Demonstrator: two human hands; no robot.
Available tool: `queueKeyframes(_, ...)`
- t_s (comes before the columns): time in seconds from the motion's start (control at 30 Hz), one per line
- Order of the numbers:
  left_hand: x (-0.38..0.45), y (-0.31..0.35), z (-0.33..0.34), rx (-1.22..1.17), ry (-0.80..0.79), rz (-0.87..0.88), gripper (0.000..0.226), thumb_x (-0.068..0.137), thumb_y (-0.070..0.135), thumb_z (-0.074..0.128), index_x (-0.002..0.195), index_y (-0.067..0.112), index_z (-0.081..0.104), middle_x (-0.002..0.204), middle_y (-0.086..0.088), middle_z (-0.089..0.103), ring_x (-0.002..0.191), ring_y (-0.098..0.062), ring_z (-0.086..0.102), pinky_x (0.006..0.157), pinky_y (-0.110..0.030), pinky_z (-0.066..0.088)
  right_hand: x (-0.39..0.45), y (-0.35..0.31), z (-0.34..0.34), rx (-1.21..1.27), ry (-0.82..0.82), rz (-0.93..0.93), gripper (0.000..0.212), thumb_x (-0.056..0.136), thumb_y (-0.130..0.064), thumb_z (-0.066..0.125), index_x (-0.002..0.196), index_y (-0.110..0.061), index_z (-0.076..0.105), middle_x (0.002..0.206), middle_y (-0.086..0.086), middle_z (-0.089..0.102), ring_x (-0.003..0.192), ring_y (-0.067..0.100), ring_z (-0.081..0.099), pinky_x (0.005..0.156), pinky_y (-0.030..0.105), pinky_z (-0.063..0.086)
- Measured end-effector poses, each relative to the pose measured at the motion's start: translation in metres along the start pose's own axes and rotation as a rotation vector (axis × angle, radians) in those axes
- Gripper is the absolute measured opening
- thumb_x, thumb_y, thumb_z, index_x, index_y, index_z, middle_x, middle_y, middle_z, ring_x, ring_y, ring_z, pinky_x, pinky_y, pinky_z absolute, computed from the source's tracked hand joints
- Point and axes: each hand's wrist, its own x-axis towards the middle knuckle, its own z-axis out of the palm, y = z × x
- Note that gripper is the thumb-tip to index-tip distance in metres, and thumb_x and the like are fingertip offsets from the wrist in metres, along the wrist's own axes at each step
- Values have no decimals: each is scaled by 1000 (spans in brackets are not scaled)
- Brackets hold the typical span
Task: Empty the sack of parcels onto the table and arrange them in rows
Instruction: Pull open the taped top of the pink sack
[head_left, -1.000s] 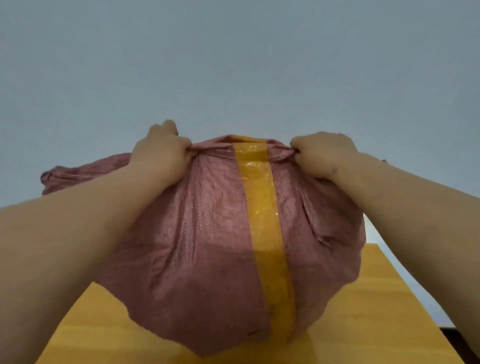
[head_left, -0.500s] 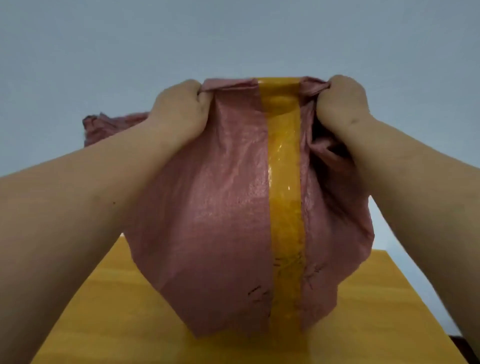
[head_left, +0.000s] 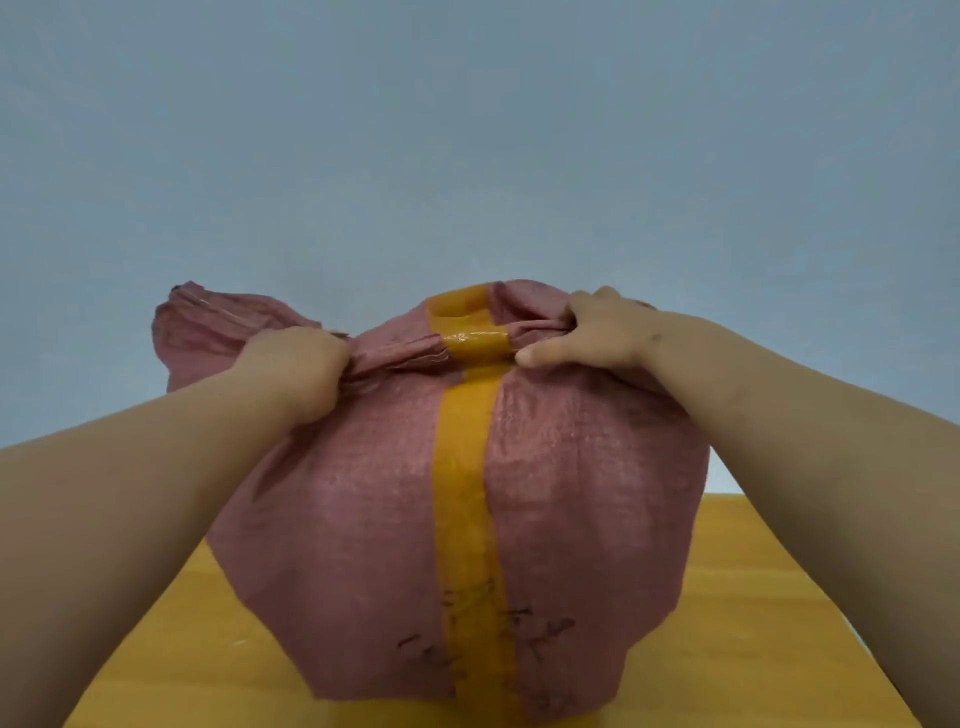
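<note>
Sack (head_left: 363, 519) sits lower than half a second ago, bottom on the counter (head_left: 779, 597), top edge bunched and folded over. Likely a shake cycle; no parcels out yet. Pink woven, orange stripe, scuffed marks low. Left hand (head_left: 296, 364) and right hand (head_left: 597, 332) fingers curled tight, gripping the top edge.

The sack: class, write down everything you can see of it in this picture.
The sack is dull red woven plastic by its look, with a wide yellow band running down its middle and dark scribbled marks near its lower edge. It stands bulging on the wooden table, its top gathered into a bunched ridge. The left hand grips that ridge on one side and the right hand on the other. A loose flap sticks out at upper left. No parcels show.
</note>
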Motion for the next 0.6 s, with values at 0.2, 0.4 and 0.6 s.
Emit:
queueKeyframes(0.2, -4, -18, 3, 23, 46, -148, 22, 90, 24, 43, 102, 26, 62, 100, 2, 66, 91, -24, 64, 66, -33, 47, 1, -11, 29, -364, -247, -32, 132, 49, -75, 81, 153, -28, 14, 152, 8, 30, 138, 35, 38, 106, 52, 39)
queueKeyframes(0.4, -5, -26, -10, -32, -116, -268, 33, 91, 11, 42, 115, 25, 59, 118, -7, 65, 107, -30, 62, 76, -40, 48, 8, -24, 39, -448, 119, -204, 37, 91, -38, 55, 126, -31, 50, 128, 3, 60, 116, 29, 58, 84, 37, 46)
queueKeyframes(0.6, -3, -17, -36, -1091, -57, -505, 30, 99, 6, 32, 101, 0, 62, 78, -18, 71, 52, -23, 70, 51, -30, 53, 24, -31, 3, 1, 396, -115, 22, 91, -10, 43, 108, -12, 58, 121, 22, 61, 114, 39, 56, 89, 37, 45)
